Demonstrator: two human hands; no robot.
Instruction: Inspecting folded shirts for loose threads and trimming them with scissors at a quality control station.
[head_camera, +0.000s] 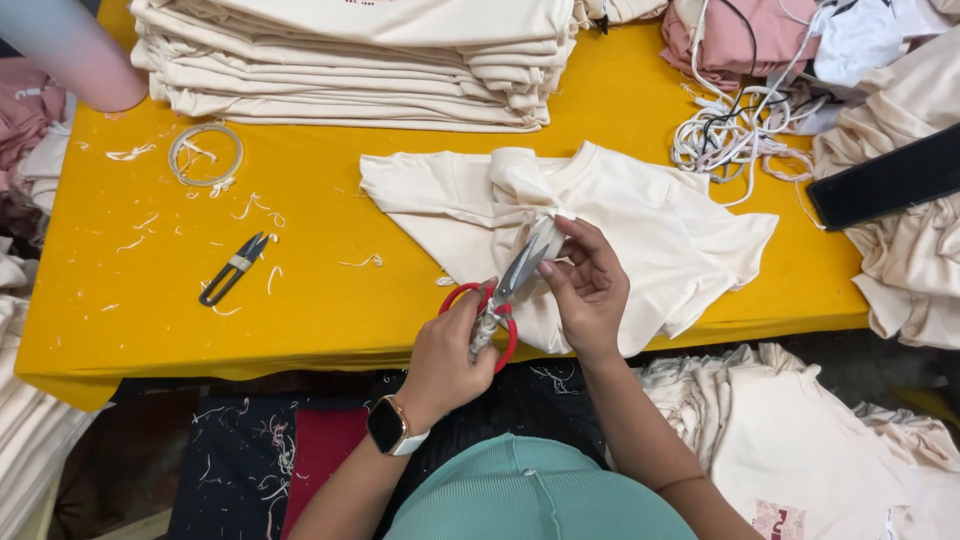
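At the near edge of the yellow table (300, 320): cream garment (640, 220), spread out flat, collar end bunched up toward the table's middle. Gripped at that same near edge by the left hand (450, 350), fingers curled through the loops: red-handled scissors (500, 300), blades angled up into the bunched cloth. Pinched between thumb and fingertips of the right hand (585, 285): a small fold of that cloth, right at the blade tips. Judged soft, light and limp; likely to sag and slide on the table's smooth top unless held taut. Best taken close to the cut, at a seam or a fold, with fingertips kept clear of the blades. Left lying toward the table's left side, untouched: small black thread snips (232, 268). Piled at the table's far edge: stack of folded cream garments (350, 60).
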